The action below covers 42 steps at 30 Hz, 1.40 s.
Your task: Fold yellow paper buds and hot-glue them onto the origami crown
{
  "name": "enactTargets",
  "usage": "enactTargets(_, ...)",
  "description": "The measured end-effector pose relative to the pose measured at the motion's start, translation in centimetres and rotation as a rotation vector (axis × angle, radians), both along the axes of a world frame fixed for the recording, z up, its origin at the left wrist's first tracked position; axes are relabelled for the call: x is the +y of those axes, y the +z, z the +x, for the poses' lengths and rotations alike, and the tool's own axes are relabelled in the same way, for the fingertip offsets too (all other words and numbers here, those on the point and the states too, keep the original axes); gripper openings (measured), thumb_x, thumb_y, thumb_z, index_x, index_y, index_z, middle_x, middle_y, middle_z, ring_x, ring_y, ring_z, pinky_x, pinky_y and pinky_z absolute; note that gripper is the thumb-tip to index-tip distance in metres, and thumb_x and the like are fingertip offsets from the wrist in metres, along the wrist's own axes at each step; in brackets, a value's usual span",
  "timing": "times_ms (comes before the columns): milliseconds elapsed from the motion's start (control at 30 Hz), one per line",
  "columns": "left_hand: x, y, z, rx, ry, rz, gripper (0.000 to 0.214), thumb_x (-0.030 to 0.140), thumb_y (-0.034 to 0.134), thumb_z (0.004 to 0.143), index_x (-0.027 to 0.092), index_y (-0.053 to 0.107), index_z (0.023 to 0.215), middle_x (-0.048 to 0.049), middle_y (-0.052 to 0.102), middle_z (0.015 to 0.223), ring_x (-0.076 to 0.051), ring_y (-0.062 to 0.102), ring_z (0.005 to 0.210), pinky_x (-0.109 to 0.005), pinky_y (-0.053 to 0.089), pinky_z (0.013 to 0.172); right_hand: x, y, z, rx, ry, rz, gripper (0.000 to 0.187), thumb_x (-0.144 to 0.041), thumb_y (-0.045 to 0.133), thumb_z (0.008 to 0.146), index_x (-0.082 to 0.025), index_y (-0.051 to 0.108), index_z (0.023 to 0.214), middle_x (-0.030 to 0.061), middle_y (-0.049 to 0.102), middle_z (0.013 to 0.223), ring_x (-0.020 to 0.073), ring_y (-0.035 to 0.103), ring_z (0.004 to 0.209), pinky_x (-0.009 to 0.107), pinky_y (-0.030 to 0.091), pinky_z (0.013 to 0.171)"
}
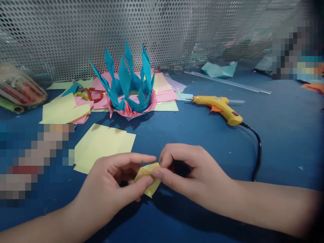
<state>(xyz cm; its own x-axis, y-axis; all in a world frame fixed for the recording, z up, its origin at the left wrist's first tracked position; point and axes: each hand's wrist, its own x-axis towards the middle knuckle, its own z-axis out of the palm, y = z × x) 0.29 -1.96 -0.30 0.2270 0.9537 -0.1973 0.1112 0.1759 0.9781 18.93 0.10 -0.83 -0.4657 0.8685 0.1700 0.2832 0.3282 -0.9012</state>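
A small folded piece of yellow paper (149, 179) is pinched between both my hands just above the blue table (278, 135). My left hand (113, 184) grips its left side with thumb and fingers closed on it. My right hand (192, 172) pinches its right edge between thumb and forefinger. Just beyond my left hand lie loose yellow sheets (103, 145). Farther back stands a blue and pink origami flower (129, 87) with tall pointed petals.
A yellow glue gun (220, 106) lies at centre right, its black cord (257, 152) running toward me. Stacks of pink and yellow paper (164, 91), red-handled scissors (95, 94), a glue stick (227, 82) and a perforated metal screen (162, 30) are at the back.
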Motion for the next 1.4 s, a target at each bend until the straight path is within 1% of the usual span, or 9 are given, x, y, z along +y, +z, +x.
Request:
enactTargets(133, 0.2, 0.0, 0.0, 0.013, -0.004, -0.002, 0.023, 0.017, 0.075, 0.071, 0.028, 0.076, 0.091, 0.0087, 0.069, 0.056, -0.006, 0.059, 0.042, -0.01, 0.048, 0.043, 0.0, -0.3, 0.0, 0.036, 0.002, -0.131, 0.024, -0.023, 0.069, 0.079, -0.019, 0.055, 0.06, -0.0042, 0.059, 0.058, 0.0075, 0.051, 0.053, 0.016, 0.041, 0.048)
enactTargets(300, 0.2, 0.0, -0.2, 0.005, -0.03, -0.044, 0.022, 0.02, 0.075, 0.074, 0.027, 0.074, 0.095, 0.0079, 0.068, 0.055, -0.006, 0.059, 0.041, -0.009, 0.048, 0.042, 0.1, -0.4, 0.0, 0.047, 0.019, -0.323, 0.027, -0.034, 0.07, 0.079, -0.018, 0.058, 0.062, -0.0035, 0.06, 0.056, 0.0078, 0.049, 0.051, 0.017, 0.039, 0.046)
enactTargets(467, 0.0, -0.2, -0.3, 0.039, -0.09, -0.051, 0.025, 0.025, 0.073, 0.078, 0.028, 0.071, 0.103, 0.0056, 0.073, 0.063, -0.006, 0.061, 0.046, -0.009, 0.05, 0.046, 0.3, 0.0, 0.0, 0.027, 0.06, -0.338, 0.015, -0.033, 0.07, 0.08, -0.018, 0.072, 0.076, 0.0001, 0.068, 0.066, 0.0112, 0.057, 0.058, 0.02, 0.042, 0.051)
enactTargets(633, -0.1, -0.6, -0.2, 0.088, -0.108, 0.023, 0.032, 0.027, 0.074, 0.078, 0.031, 0.069, 0.11, 0.0066, 0.073, 0.063, -0.007, 0.061, 0.048, -0.011, 0.051, 0.048, 0.4, 0.1, 0.0, 0.026, 0.073, -0.367, 0.012, -0.029, 0.072, 0.079, -0.019, 0.075, 0.072, 0.0014, 0.072, 0.07, 0.0135, 0.062, 0.062, 0.022, 0.045, 0.054)
enactTargets(900, -0.4, -0.9, -0.6, 0.132, -0.131, 0.089, 0.04, 0.024, 0.073, 0.078, 0.034, 0.066, 0.116, 0.0085, 0.074, 0.066, -0.007, 0.063, 0.048, -0.011, 0.051, 0.049, 0.2, 0.1, 0.1, 0.029, 0.062, -0.409, 0.011, -0.028, 0.075, 0.075, -0.019, 0.075, 0.068, 0.0011, 0.072, 0.066, 0.0129, 0.061, 0.06, 0.021, 0.045, 0.052)
enactTargets(1000, -0.4, -0.8, -0.4, 0.174, -0.108, 0.154, 0.041, 0.02, 0.074, 0.076, 0.034, 0.067, 0.113, 0.0096, 0.071, 0.063, -0.005, 0.061, 0.049, -0.009, 0.049, 0.05, 0.2, 0.0, 0.0, 0.037, 0.055, -0.421, 0.014, -0.03, 0.074, 0.075, -0.018, 0.073, 0.069, 0.002, 0.073, 0.067, 0.0129, 0.061, 0.058, 0.021, 0.044, 0.05)
enactTargets(1133, -0.1, -0.6, -0.2, 0.182, -0.083, 0.144, 0.042, 0.017, 0.072, 0.075, 0.031, 0.066, 0.113, 0.0081, 0.068, 0.063, -0.007, 0.061, 0.053, -0.011, 0.049, 0.053, 0.1, -0.1, -0.2, 0.081, 0.019, -0.471, 0.02, -0.034, 0.073, 0.077, -0.018, 0.065, 0.067, 0.0, 0.068, 0.061, 0.0096, 0.055, 0.051, 0.019, 0.04, 0.046)
enactTargets(1300, 0.4, -0.5, -0.4, 0.031, 0.036, 0.086, 0.032, 0.017, 0.067, 0.082, 0.028, 0.06, 0.111, 0.0067, 0.07, 0.069, -0.008, 0.067, 0.062, -0.011, 0.05, 0.058, 0.2, 0.0, -0.1, 0.248, 0.037, -0.6, 0.029, -0.021, 0.078, 0.073, -0.02, 0.05, 0.073, -0.005, 0.065, 0.062, 0.0076, 0.061, 0.055, 0.015, 0.047, 0.053)
enactTargets(1400, 0.6, -0.4, -0.6, -0.085, 0.051, 0.052, 0.035, 0.017, 0.069, 0.082, 0.029, 0.058, 0.113, 0.0061, 0.073, 0.075, -0.009, 0.07, 0.068, -0.013, 0.054, 0.064, 0.3, 0.0, -0.1, 0.301, 0.054, -0.618, 0.03, -0.017, 0.073, 0.077, -0.023, 0.045, 0.085, -0.0066, 0.067, 0.067, 0.0082, 0.066, 0.063, 0.015, 0.05, 0.058)
